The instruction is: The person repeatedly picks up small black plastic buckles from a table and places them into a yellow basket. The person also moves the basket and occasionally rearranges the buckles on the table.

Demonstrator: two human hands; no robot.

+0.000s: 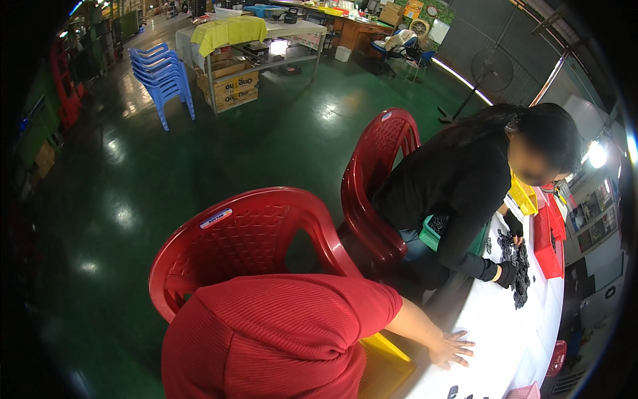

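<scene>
My left arm in a ribbed red sleeve reaches right across the lower part of the view. My left hand (452,349) rests palm down on the white table (495,319), its fingers spread and nothing in them. Below the forearm, a yellow plastic basket (385,366) shows in part beside the table edge. A few small black pieces (453,392) lie on the table at the bottom edge, nearest to this hand. My right hand is out of view.
A co-worker in black sleeves and dark gloves handles a pile of black parts (520,276). Near them are a green basket (435,229) and red bins (548,243). Red plastic chairs (232,246) stand behind us. Stacked blue chairs (161,80) are farther off on the green floor.
</scene>
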